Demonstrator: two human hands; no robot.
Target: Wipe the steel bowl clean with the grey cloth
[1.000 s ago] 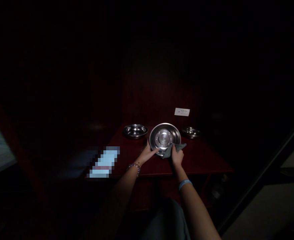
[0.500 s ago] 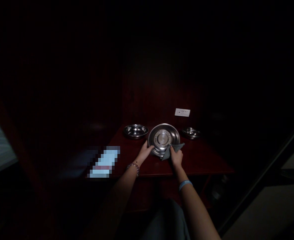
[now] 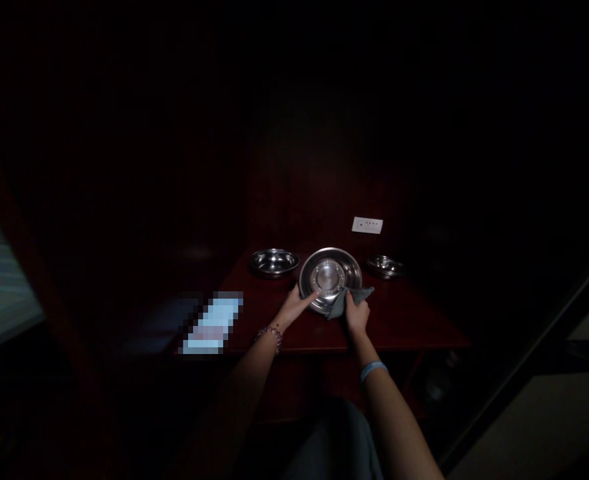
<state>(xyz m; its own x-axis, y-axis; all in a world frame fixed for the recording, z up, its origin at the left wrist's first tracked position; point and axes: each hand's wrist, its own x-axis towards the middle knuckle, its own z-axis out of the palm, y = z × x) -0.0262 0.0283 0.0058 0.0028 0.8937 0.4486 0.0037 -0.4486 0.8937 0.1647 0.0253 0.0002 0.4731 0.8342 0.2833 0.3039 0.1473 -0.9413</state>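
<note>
A shiny metal bowl [image 3: 328,277] is tilted up between my hands, its inside facing me. My left hand [image 3: 295,308] grips its lower left rim, thumb over the inner side and the other fingers hidden behind. In my right hand [image 3: 357,313] a grey-green cloth [image 3: 337,305] is pinched over the bowl's lower right rim, one corner sticking out to the right. Behind on the left stands another metal bowl [image 3: 274,265]. A smaller metal bowl [image 3: 384,267] sits at the back right, apart from my hands.
Everything stands on a dark red wooden desk [image 3: 399,320] inside a dim alcove. A white socket panel [image 3: 367,225] is on the back wall. At the left lies a bright, pixelated rectangle [image 3: 214,325]. A bottle-like container [image 3: 437,383] shows faintly below the desk at right.
My left thumb has slid further in over the bowl's inner side. The cloth and my right hand keep about the same place at the rim. The view has shifted slightly.
</note>
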